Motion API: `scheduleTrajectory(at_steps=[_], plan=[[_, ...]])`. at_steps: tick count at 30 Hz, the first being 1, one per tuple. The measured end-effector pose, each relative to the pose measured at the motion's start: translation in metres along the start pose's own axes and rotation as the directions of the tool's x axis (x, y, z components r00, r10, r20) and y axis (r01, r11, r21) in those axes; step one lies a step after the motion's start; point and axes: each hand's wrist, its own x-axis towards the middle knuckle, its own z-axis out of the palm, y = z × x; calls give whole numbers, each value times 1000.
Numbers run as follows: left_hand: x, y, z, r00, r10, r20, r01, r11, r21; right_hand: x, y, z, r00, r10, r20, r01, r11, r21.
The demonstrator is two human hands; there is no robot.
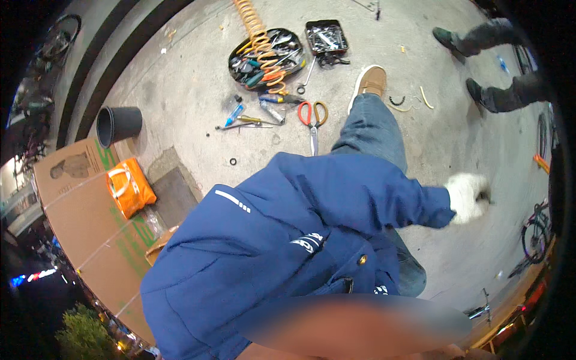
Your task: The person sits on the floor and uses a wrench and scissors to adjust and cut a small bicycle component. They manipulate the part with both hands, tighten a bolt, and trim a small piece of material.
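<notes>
Left hand (468, 199), white-gloved, fingers curled; cannot tell whether anything is gripped. Bicycle (536, 239) apart from it, near right edge of floor (435, 141). Scissors (313, 129) on floor, blades toward blue sleeve (384, 198).

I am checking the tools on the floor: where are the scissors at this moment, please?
In the head view, upper middle, the scissors lie on the floor between the yellow-handled tool at left and the brown shoe at upper right.
</notes>
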Motion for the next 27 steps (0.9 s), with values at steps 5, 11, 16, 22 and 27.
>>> scheduleTrajectory(at_steps=[5, 11, 16, 22, 27], plan=[[-12, 1, 24, 1000, 23, 19, -22, 998, -60, -4, -1, 0, 999, 1, 33, 0, 1000, -31], [-21, 16, -1, 991, 82, 106, -73, 994, -86, -8, 1, 1, 999, -2, 43, 3, 1000, -29], [-20, 36, -42, 993, 60, 104, -53, 996, -70, -5, 0, 1, 998, -35, 44, 36, 999, -14], [-13, 51, -68, 972, -78, 223, 87, 996, -31, 2, 2, -3, 996, -77, 51, 76, 997, 28], [-4, 48, -59, 966, -116, 230, 116, 993, 16, 19, -3, -3, 995, -98, 31, 95, 993, 75]])
